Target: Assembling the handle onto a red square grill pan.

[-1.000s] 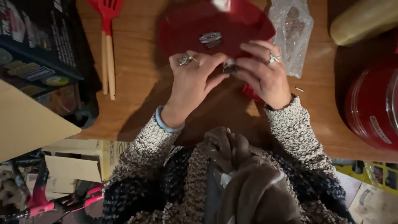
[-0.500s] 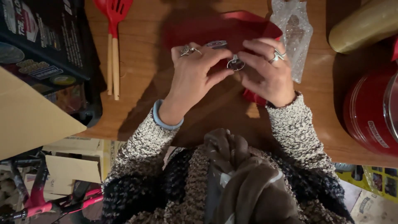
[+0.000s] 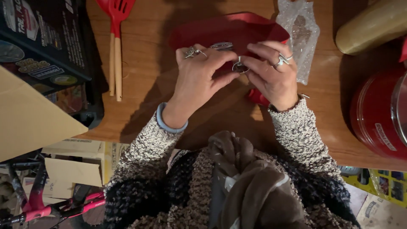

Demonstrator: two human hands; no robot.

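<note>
A: Left hand [image 3: 202, 80] and right hand [image 3: 271, 74] meet over the table [image 3: 148, 63]. Both pinch one small metal ring-shaped piece [image 3: 240, 66]; left thumb and forefinger press it from one side, right fingertips from the other. Remaining fingers curled, not spread.

B: Where does the piece sit?

A: In the air just above the red lid [image 3: 231, 32], near its front edge, held between the two hands. A second metal fitting [image 3: 221, 45] lies on the lid's top, behind the left fingers.

B: State of the work?

A: Judged from the frame: the piece is in hand and not seated on anything. The fitting on the lid looks in place. Whether the piece belongs with it, cannot tell. Nothing shows as fastened by the hands.

B: Containers, largest first?

A: Black printed box [image 3: 46, 51] at far left, its inside not visible. Red pot [image 3: 375, 114] at right, cut off by the frame edge; contents hidden. Clear plastic bag [image 3: 299, 36] beside the lid, touching the right hand's knuckles; something small and dark shows through it, too blurred to name.

B: Loose items?

A: Red spatulas [image 3: 115, 42] with wooden handles, lying well left of the lid. A pale cylinder [image 3: 373, 27] at top right, apart from the hands.
</note>
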